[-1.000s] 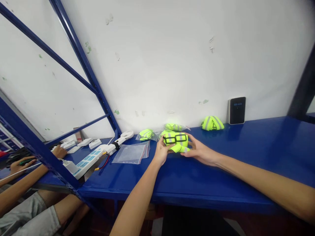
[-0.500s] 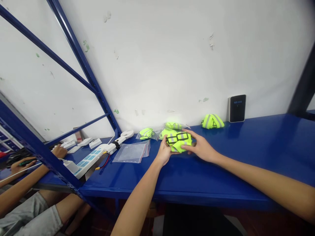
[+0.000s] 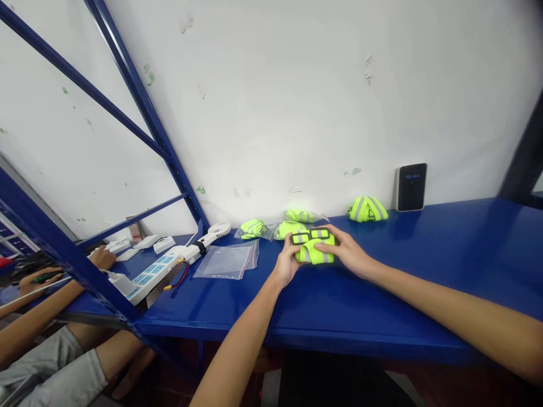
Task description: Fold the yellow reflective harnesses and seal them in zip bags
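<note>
Well, the folded hi-vis vest [image 3: 313,255] sits between the left hand [image 3: 286,263] and the right hand [image 3: 344,251], the grip pressed together on it from both sides. A black double-loop band [image 3: 310,234] lies across its top (strap or frame, hard to tell), and the fingers hide part of the bundle. Whether it touches the blue counter [image 3: 424,288] below cannot be made out. Four more hi-vis bundles lie near: three just beyond the grip on its left, at least one [image 3: 252,229] in clear plastic, and one [image 3: 367,209] farther right, beside a black device [image 3: 410,187]. Left of the grip are one empty-looking zip bag [image 3: 224,262], one white power strip [image 3: 155,271] and one small white fan [image 3: 219,229]. Another person's two hands [image 3: 102,258] show at far left, past a blue shelf upright [image 3: 70,254].
</note>
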Demonstrator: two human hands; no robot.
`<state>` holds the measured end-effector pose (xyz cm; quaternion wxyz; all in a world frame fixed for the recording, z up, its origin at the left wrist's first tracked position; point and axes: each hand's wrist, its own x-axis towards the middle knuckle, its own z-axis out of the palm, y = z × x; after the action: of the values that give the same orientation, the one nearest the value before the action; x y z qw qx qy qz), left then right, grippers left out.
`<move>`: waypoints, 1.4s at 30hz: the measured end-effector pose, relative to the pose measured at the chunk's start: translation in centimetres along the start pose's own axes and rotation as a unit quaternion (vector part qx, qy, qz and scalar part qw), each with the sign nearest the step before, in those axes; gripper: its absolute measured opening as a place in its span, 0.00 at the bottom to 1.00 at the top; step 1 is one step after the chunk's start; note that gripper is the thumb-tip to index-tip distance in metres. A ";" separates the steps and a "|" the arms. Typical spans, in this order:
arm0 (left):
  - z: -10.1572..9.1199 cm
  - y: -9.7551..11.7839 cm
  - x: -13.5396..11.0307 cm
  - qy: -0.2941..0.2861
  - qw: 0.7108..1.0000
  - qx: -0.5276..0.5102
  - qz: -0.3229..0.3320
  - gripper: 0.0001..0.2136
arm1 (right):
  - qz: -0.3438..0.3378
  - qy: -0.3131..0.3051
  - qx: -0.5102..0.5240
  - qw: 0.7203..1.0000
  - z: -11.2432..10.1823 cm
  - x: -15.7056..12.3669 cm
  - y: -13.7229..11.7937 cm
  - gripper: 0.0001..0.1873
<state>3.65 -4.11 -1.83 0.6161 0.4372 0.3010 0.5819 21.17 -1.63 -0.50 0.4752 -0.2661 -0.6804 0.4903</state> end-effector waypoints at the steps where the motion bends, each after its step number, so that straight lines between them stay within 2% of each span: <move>1: 0.0 0.0 -0.1 -0.011 1.000 -0.006 -0.008 0.25 | 0.015 0.003 0.022 1.000 0.0 0.0 0.1 0.22; 3: -0.2 -0.1 -0.2 -0.025 1.000 0.011 -0.013 0.26 | 0.041 0.008 0.052 0.998 0.1 0.0 0.5 0.21; 6: -0.7 -0.8 0.0 -0.012 0.996 0.084 0.011 0.30 | 0.062 0.017 0.070 0.995 0.3 -0.1 0.7 0.20; 11: -1.3 -1.7 0.6 0.041 0.983 0.156 0.083 0.22 | 0.097 0.026 0.076 0.992 1.3 -0.3 0.0 0.16; 16: -0.9 -1.2 0.5 0.074 0.970 0.195 0.122 0.19 | 0.050 0.027 0.059 0.997 2.0 -0.2 0.1 0.16; 19: -0.6 -0.8 0.2 0.073 0.953 0.250 0.155 0.17 | 0.049 0.066 0.057 0.995 2.1 0.3 0.8 0.17; 23: -0.6 -0.7 0.0 0.084 0.918 0.331 0.200 0.14 | 0.003 0.097 -0.037 0.995 2.0 0.8 1.6 0.21; 27: -0.8 -0.3 0.1 0.094 0.898 0.378 0.204 0.12 | 0.012 0.131 -0.065 0.989 2.5 1.3 2.4 0.21; 32: -1.6 0.7 0.1 0.167 0.877 0.394 0.220 0.15 | 0.043 0.153 -0.025 0.987 4.1 3.5 3.3 0.21; 34: -2.0 0.9 0.1 0.179 0.865 0.416 0.216 0.16 | 0.044 0.156 -0.032 0.986 4.5 4.1 3.7 0.22; 38: -2.3 0.4 0.4 0.186 0.855 0.435 0.213 0.14 | 0.030 0.190 -0.078 0.978 4.8 4.1 4.2 0.24; 42: -2.1 -0.1 0.5 0.206 0.851 0.434 0.212 0.13 | 0.009 0.202 -0.116 0.973 5.2 3.5 3.4 0.23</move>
<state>1.87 -3.18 -2.77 0.1491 0.5831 0.5435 0.5851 14.63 0.39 -2.66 0.5643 -0.4189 -0.6200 0.3488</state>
